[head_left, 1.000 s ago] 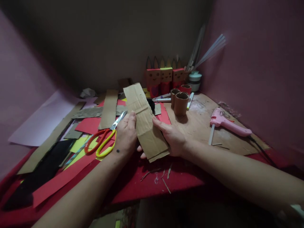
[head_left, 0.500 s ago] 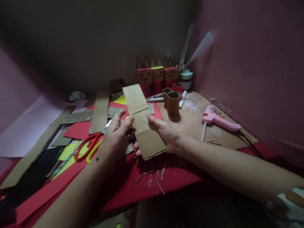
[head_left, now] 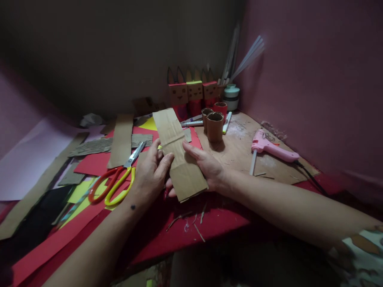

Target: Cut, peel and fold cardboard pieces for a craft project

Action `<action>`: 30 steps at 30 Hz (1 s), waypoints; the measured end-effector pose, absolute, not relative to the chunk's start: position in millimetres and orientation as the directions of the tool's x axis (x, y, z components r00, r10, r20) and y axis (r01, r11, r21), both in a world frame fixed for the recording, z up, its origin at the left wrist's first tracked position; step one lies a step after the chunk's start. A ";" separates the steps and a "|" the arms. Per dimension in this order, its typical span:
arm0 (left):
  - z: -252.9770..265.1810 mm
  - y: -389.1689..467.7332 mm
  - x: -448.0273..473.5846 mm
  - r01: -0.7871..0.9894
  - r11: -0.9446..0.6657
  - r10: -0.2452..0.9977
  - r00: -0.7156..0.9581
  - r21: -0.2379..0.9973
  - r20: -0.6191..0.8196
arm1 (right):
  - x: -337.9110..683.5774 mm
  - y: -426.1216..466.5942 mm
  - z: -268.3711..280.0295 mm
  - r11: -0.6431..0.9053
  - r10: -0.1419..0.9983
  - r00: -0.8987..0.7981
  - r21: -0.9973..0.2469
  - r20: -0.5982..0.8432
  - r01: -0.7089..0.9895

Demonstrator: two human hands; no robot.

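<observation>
A creased strip of brown cardboard (head_left: 176,151) is held tilted above the front of the table. My right hand (head_left: 206,167) grips its right edge, thumb on top and fingers underneath. On the other side my left hand (head_left: 152,167) has closed on the left edge, its thumb lying on the face of the strip and its other fingers partly hidden. Beside my left wrist lie scissors (head_left: 113,185) with red and yellow handles, blades partly apart. Under and behind the strip are red paper (head_left: 92,163) and a flat cardboard piece (head_left: 121,141).
Cardboard tubes (head_left: 215,127) stand behind my right hand, near box-headed figures with ears (head_left: 178,95). A pink glue gun (head_left: 272,150) with a cord lies on the board at right. A lidded jar (head_left: 231,97) and clear sticks (head_left: 248,56) are at the back. Scraps litter the red cloth (head_left: 215,227).
My left hand has moved in from beside the strip, and its thumb now rests on the left edge. The scissors show more fully. The whole view has shifted slightly.
</observation>
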State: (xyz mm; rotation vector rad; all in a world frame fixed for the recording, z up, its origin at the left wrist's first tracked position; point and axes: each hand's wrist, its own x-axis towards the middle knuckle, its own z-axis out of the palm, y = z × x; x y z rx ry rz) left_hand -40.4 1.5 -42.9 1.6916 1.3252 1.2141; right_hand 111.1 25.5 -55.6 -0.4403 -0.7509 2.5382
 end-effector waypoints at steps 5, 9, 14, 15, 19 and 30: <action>-47.2 1.8 -40.2 0.384 -0.286 0.958 0.083 0.878 0.275 | 109.5 23.6 -54.8 -0.726 0.540 -0.826 -0.587 -0.164 -0.358; -50.0 3.5 -43.6 0.441 -0.280 0.958 0.067 0.853 0.280 | 108.7 23.6 -54.5 -0.722 0.561 -0.803 -0.593 -0.202 -0.356; -35.9 -6.4 -52.3 0.575 -0.386 0.906 0.088 0.722 0.414 | 108.7 25.8 -54.3 -0.669 0.649 -0.736 -0.606 -0.193 -0.431; -32.4 -9.9 -53.2 0.580 -0.438 0.889 0.165 0.686 0.428 | 108.6 26.2 -54.0 -0.651 0.670 -0.720 -0.610 -0.183 -0.451; -27.2 -20.6 -50.6 0.617 -0.593 0.802 0.503 0.517 0.321 | 108.7 27.2 -52.9 -0.648 0.670 -0.721 -0.615 -0.179 -0.449; -38.8 -19.3 -45.8 0.650 -0.637 0.771 0.539 0.415 0.340 | 111.7 27.5 -56.3 -0.644 0.692 -0.695 -0.602 -0.195 -0.472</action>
